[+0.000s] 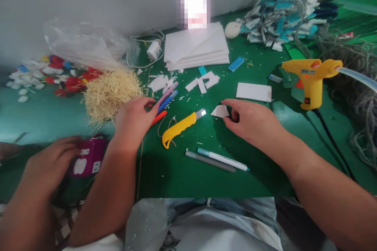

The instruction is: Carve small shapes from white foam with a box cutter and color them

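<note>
My left hand point(137, 115) is closed around the near ends of several coloured pens, its fingers partly covering them. Out of that hand fan a pink pen point(167, 93), a blue pen point(168, 101) and a red-orange pen point(159, 118). Between thumb and fingers, my right hand point(250, 121) pinches a small white foam-board piece point(220, 111) just above the green table. A yellow utility knife point(180, 126), blade out, lies between the two hands. Nearer to me rest a grey pen point(210, 160) and a white marker point(223, 159) with a teal tip.
A co-worker's hand point(51, 162) touches a purple box point(88, 157) at left. Behind are straw point(113, 92), white board sheets point(197, 45) and foam scraps point(203, 82). A white rectangle point(253, 92) and a yellow glue gun point(313, 80) with a cord are at right.
</note>
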A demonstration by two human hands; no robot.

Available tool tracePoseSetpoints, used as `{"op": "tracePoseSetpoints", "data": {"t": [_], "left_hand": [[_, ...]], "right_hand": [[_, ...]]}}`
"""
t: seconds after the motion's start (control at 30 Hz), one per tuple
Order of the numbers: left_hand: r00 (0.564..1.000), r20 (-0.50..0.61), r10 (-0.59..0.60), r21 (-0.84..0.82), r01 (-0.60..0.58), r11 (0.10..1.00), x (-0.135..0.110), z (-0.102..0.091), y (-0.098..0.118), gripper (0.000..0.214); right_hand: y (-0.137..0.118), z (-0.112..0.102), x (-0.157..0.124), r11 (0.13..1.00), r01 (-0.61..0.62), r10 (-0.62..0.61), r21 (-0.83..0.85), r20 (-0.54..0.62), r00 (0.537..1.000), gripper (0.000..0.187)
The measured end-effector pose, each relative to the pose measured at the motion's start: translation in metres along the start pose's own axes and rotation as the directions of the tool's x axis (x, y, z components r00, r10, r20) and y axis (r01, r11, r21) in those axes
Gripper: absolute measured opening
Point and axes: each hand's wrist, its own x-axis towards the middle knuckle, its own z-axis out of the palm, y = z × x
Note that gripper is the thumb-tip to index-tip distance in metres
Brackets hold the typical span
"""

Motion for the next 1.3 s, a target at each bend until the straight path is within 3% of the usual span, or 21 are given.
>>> {"op": "tracePoseSetpoints", "data": {"t": [0.27,0.53,0.7,0.83,0.93,1.03,1.1,1.17,1.2,1.3], "left_hand": [[0.992,0.040,-0.117,-0.147,0.121,0.982,0.013,0.014,-0.014,0.020],[0.989,-0.001,-0.147,-0.107,0.146,0.983,0.014,0.011,-0.007,0.017],[0.998,-0.047,-0.036,-0.127,0.030,0.991,0.011,0.009,-0.004,0.020],[0.997,-0.063,0.033,-0.130,-0.041,0.991,0.010,0.006,-0.005,0.016],[0.990,-0.105,0.097,-0.135,-0.111,0.985,0.006,0.002,-0.003,0.015],[0.970,-0.119,0.212,-0.164,-0.230,0.959,-0.003,-0.001,0.002,0.020],[0.933,-0.088,0.348,-0.201,-0.359,0.911,-0.011,-0.003,0.007,0.020],[0.846,-0.031,0.532,-0.264,-0.520,0.812,-0.021,-0.003,0.014,0.019],[0.782,0.000,0.623,-0.304,-0.594,0.745,-0.027,-0.002,0.018,0.020],[0.535,0.028,0.845,-0.396,-0.770,0.501,-0.043,0.002,0.031,0.022]], "right_hand": [[-0.004,-0.003,-0.002,0.998,-0.058,0.059,-0.026,0.023,0.998,0.030],[-0.004,-0.003,-0.003,1.000,-0.019,0.020,-0.022,0.031,0.999,0.033],[-0.002,0.001,-0.004,1.000,0.003,-0.004,-0.011,-0.045,0.999,0.023],[-0.002,0.003,-0.005,1.000,0.019,-0.020,-0.011,-0.071,0.997,0.025],[-0.003,0.001,-0.005,1.000,-0.019,0.020,0.012,-0.067,0.998,0.030],[-0.005,-0.002,-0.005,0.997,-0.067,0.070,0.043,-0.058,0.996,0.021],[-0.006,-0.004,-0.005,0.995,-0.063,0.069,0.079,-0.071,0.995,0.022],[-0.005,-0.004,-0.005,0.990,-0.027,0.044,0.140,-0.120,0.992,0.028],[-0.005,-0.003,-0.005,0.985,0.001,0.027,0.174,-0.158,0.987,0.030],[-0.001,-0.001,-0.007,0.961,0.097,-0.026,0.258,-0.265,0.964,0.036]]}}
